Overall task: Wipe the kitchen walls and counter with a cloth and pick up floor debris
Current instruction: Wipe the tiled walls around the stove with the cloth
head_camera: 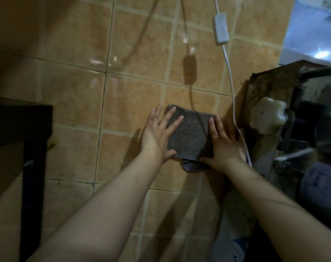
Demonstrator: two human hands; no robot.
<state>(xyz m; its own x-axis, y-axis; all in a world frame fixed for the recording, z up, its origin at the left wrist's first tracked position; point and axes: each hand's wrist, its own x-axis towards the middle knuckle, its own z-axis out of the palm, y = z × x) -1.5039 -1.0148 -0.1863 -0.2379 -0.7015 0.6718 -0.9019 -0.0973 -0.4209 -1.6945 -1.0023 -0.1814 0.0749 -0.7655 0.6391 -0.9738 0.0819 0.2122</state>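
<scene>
Student: Cloth [189, 135], grey terry, folded — where does it lie?

Tutor: Flat against the tan tiled wall [134, 59], low in the view, its lower edge hanging in a small loose fold. It sits between two hands, both pressed on it.

Student: How are the fingers set?

Tutor: The left hand [159, 133] is spread, fingers straight (the thumb laid along the cloth's lower left corner), two fingertips on the towel's upper left part and the outer fingers on bare tile. The right hand [224, 143] lies flat too, fingers extended upward along the cloth's right edge, thumb stretched leftward over the bottom edge. Neither hand curls round the fabric; both press it.

Student: And beside the hands?

Tutor: A white cord [231, 86] with an inline switch [220, 28] hangs down the wall and passes just right of the right hand. Further right stands a stained metal fixture [270, 87] with a pale lobed knob [267, 115]. A dark cabinet [19, 129] occupies the left edge.
</scene>
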